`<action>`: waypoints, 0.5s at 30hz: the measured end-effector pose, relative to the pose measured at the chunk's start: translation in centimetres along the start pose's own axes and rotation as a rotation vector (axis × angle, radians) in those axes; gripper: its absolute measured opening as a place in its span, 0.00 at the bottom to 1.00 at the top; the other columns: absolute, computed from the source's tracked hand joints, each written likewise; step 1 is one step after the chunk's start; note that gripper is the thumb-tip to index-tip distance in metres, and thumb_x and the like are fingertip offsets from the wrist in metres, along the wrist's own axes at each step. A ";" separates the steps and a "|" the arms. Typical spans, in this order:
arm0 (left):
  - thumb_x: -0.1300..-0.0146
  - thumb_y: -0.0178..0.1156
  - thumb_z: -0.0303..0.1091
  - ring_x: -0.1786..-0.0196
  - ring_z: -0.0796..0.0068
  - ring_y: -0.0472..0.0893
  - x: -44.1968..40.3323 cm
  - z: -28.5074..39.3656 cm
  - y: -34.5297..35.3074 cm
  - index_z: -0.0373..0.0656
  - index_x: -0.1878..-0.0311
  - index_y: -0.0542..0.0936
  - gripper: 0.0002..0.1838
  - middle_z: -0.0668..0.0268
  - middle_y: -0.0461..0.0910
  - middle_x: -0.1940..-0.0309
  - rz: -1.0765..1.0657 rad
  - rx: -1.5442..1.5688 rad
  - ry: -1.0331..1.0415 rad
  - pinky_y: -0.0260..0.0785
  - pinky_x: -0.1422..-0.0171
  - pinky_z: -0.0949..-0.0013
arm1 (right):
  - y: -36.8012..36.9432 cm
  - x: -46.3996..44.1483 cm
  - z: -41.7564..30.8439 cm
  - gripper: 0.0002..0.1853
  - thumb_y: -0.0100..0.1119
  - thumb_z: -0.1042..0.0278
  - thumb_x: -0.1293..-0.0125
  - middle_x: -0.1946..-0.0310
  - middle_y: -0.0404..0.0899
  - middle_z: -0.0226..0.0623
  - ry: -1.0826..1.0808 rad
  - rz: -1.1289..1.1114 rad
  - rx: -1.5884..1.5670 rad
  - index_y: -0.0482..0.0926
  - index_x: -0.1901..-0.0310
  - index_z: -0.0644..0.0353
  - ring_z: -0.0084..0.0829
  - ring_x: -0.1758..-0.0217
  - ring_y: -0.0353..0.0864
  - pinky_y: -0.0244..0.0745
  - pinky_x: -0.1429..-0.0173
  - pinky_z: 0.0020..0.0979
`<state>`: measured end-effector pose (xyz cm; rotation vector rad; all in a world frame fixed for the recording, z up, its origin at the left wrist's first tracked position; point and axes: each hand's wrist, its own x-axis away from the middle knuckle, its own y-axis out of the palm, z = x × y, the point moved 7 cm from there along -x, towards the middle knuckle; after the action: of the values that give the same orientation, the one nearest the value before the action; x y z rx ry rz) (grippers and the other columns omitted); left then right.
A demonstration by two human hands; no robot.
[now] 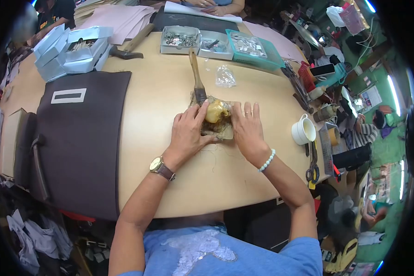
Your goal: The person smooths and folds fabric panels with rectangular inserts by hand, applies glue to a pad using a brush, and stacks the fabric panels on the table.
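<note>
A yellowish, glossy lump (pixel 216 112) with a dark brown, sticky-looking underside sits on a small worn board or sheet (pixel 225 134) at the middle of the table. My left hand (pixel 187 127) lies at its left side, fingers bent and fingertips touching the edge, with the thumb below. On the right, my right hand (pixel 249 127) rests flat beside it, fingers pointing away from me and spread a little. A brush (pixel 196 73) with a wooden handle stands behind the left fingertips, its dark bristle end down near the lump.
Behind are a clear plastic bag (pixel 225 76), boxes of metal parts (pixel 180 40) and a teal tray (pixel 255 49). A white cup (pixel 303 130) and scissors (pixel 313 168) are right. A dark mat (pixel 80 152) and hammer (pixel 40 168) lie left. Another person's hands (pixel 209 6) are across the table.
</note>
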<state>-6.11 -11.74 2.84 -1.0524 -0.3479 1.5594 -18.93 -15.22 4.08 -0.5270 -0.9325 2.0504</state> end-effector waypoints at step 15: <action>0.66 0.76 0.47 0.45 0.59 0.73 0.0 0.0 0.2 0.46 0.33 0.63 0.52 0.58 0.72 0.46 0.035 0.026 -0.012 0.62 0.42 0.58 | -3.6 2.4 -2.1 0.18 0.56 0.73 0.48 0.55 0.68 0.42 -0.159 0.179 -0.420 0.75 0.52 0.65 0.36 0.51 0.70 0.62 0.43 0.37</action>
<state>-6.18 -11.76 2.69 -1.0342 -0.3184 1.5981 -17.22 -10.90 5.42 -0.6963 -1.4737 2.0819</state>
